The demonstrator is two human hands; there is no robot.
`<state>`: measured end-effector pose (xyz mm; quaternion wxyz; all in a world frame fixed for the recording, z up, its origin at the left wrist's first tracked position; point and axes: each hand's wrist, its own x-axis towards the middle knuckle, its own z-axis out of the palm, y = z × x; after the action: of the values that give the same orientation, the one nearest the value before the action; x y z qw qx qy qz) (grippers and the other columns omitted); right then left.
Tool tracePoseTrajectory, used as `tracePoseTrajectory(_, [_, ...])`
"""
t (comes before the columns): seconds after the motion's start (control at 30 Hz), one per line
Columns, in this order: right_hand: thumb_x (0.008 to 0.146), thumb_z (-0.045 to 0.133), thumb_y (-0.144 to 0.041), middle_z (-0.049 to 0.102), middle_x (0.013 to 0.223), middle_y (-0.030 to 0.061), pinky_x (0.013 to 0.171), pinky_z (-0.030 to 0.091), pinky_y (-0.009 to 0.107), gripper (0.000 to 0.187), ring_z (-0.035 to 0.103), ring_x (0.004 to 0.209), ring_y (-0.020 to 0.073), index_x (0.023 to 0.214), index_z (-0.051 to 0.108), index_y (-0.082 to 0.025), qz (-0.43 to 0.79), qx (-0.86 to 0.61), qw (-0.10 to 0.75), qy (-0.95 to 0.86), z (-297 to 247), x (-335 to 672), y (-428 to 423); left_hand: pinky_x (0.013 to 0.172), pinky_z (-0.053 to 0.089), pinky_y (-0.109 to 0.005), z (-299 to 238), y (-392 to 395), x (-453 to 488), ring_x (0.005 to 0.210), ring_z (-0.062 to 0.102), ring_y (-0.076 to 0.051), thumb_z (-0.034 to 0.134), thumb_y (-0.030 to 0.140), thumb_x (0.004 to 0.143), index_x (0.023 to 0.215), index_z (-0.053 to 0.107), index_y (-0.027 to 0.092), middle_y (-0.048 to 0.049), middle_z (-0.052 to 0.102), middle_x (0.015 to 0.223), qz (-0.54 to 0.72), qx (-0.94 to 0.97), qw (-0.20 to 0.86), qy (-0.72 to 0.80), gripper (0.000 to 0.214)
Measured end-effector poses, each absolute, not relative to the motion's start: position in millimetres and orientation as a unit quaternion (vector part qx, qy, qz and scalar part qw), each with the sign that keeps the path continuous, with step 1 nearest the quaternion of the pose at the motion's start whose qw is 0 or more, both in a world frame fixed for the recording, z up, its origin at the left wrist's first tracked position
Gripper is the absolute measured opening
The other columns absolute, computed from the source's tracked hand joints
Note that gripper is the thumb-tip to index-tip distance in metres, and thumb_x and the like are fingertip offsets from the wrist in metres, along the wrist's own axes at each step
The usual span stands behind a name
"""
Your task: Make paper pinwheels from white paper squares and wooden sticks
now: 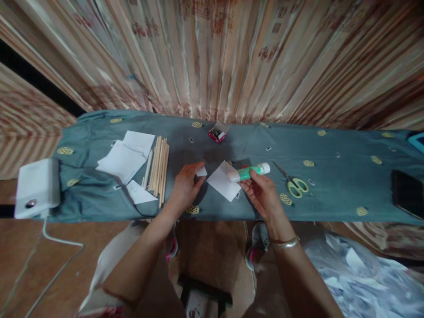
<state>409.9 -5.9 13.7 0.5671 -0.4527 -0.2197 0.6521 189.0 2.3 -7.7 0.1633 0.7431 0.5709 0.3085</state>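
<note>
Between the thumb and fingers of my left hand (187,183) is a small white piece (201,172); whether it is folded paper or a cap I cannot make out. My right hand (261,190) grips a green and white glue stick (247,172), held lengthwise, one end over a square of white paper (224,187). That paper lies on the cloth between my two hands, turned like a diamond. Just right of my right hand rest scissors (294,183) with yellow-green handles, blades pointing away to the upper left.
Wooden sticks (159,165) lie left of my left hand, beside white sheets (124,159) and a paper scrap (141,193). A small red box (218,132) stands open at the back. A white device (37,183) with a cable sits far left, a black phone (407,192) far right.
</note>
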Motion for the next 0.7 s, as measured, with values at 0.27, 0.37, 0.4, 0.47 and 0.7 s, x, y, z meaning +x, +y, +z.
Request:
tracePoseTrajectory(0.27, [0.052,0.092,-0.03,0.076,0.073,-0.0007,0.072,0.062,0.02,0.029,0.071,0.067,0.0112,0.07,0.074,-0.017,0.654,-0.447,0.571,-0.215,16.7,403.8,-4.2,0.096,0.052,-0.037,-9.1,-6.6,215.7,0.107,0.065,-0.021,0.063,0.019,0.083,0.112,0.064,0.018,-0.0083,0.07,0.116,0.399,0.718,0.25,0.512,0.029])
tracePoseTrajectory(0.37, [0.05,0.093,-0.03,0.076,0.072,-0.0003,0.07,0.062,0.02,0.031,0.07,0.065,0.011,0.071,0.075,-0.016,0.652,-0.455,0.566,-0.217,16.1,401.8,-4.5,0.095,0.053,-0.037,-8.1,-5.7,216.2,0.106,0.066,-0.021,0.063,0.019,0.083,0.113,0.063,0.019,-0.0084,0.069,0.117,0.406,0.713,0.255,0.511,0.03])
tracePoseTrajectory(0.4, [0.05,0.093,-0.03,0.076,0.072,-0.0001,0.07,0.062,0.02,0.031,0.07,0.064,0.0108,0.07,0.075,-0.016,0.653,-0.458,0.564,-0.215,16.0,401.4,-4.6,0.094,0.053,-0.037,-7.8,-5.5,215.8,0.106,0.066,-0.021,0.063,0.019,0.083,0.113,0.063,0.019,-0.0085,0.069,0.117,0.408,0.713,0.255,0.51,0.03])
tracePoseTrajectory(0.47, [0.049,0.093,-0.029,0.076,0.07,-0.0002,0.069,0.062,0.019,0.031,0.07,0.063,0.0103,0.07,0.075,-0.016,0.655,-0.461,0.561,-0.208,16.2,400.6,-4.4,0.094,0.053,-0.037,-7.4,-5.4,215.0,0.107,0.066,-0.021,0.063,0.019,0.083,0.114,0.063,0.019,-0.0089,0.07,0.117,0.41,0.716,0.252,0.506,0.031])
tracePoseTrajectory(0.7, [0.045,0.094,-0.03,0.076,0.071,-0.0003,0.069,0.062,0.017,0.034,0.071,0.064,0.0101,0.07,0.075,-0.016,0.658,-0.468,0.554,-0.205,17.5,397.3,-3.7,0.095,0.052,-0.037,-6.3,-6.8,214.4,0.107,0.065,-0.021,0.064,0.02,0.084,0.114,0.063,0.017,-0.0094,0.07,0.115,0.411,0.729,0.237,0.493,0.03])
